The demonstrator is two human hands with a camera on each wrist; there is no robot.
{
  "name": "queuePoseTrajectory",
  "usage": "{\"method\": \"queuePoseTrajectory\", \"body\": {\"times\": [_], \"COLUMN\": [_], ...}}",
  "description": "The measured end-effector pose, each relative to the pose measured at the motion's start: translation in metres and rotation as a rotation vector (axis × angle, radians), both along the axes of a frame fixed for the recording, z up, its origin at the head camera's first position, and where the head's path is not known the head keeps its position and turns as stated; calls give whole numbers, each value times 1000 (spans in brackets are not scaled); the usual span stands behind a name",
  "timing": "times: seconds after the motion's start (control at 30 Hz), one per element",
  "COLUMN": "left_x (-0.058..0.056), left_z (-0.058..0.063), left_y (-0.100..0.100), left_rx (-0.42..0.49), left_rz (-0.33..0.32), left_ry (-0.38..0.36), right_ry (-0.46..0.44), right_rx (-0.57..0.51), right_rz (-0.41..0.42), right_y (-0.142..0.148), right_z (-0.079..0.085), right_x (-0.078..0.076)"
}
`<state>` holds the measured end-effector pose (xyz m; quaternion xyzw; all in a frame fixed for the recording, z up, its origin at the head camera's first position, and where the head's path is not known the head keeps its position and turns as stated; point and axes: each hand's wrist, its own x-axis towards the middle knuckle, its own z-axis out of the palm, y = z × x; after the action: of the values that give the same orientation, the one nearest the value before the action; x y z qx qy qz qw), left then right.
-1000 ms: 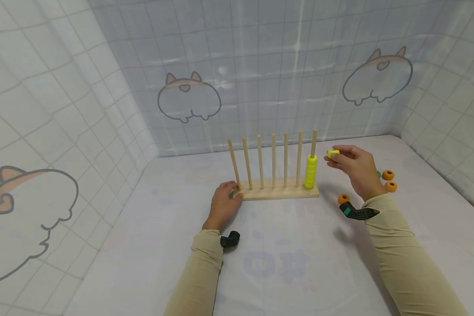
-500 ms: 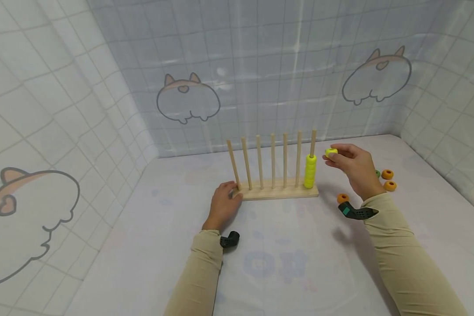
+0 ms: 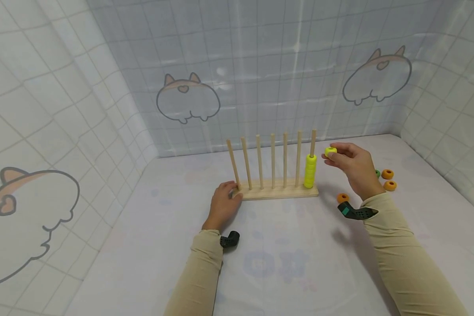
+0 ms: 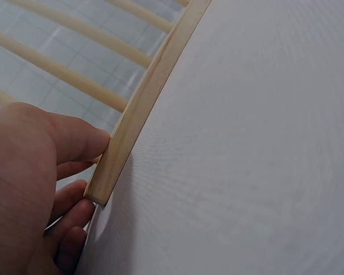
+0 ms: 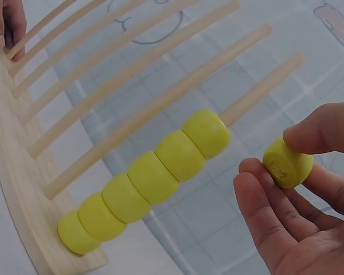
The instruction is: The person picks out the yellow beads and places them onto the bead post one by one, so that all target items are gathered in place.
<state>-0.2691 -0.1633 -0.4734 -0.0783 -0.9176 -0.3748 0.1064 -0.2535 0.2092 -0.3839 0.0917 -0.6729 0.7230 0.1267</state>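
A wooden peg stand with a row of upright pegs sits on the table. My left hand holds the left end of its base; in the left wrist view the thumb presses the front edge and the fingers reach behind. Several yellow beads are stacked on the rightmost peg, whose bare tip sticks out above them. Just right of that peg, my right hand pinches a single yellow bead between thumb and fingers, apart from the peg. The other pegs carry no beads.
An orange bead lies right of the stand, close by the right wrist's black strap. Further right are two more orange beads and a green bead, partly hidden by the hand. A tiled-pattern sheet rises behind the table.
The right hand has shifted slightly up and left with the yellow bead, whose top with its hole now faces up more. The left hand and the stand have stayed in place.
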Motion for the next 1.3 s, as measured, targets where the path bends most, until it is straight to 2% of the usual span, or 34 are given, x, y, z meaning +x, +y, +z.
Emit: {"method": "queuePoseTrajectory", "body": {"times": [0.27, 0.87, 1.07, 1.3], "left_x": [-1, 0, 2, 3], "left_z": [1, 3, -1, -2], "left_y": [0, -1, 0, 3], "left_rx": [-3, 7, 29, 18], "left_rz": [2, 10, 7, -3], "left_ry": [-9, 2, -17, -3], "right_ry": [7, 42, 55, 78], "right_rx": [15, -48, -71, -94], "right_rz": [-3, 29, 46, -14], "right_y": [-4, -9, -12, -17], "right_z": [2, 12, 11, 12], "right_x": [2, 6, 5, 0]}}
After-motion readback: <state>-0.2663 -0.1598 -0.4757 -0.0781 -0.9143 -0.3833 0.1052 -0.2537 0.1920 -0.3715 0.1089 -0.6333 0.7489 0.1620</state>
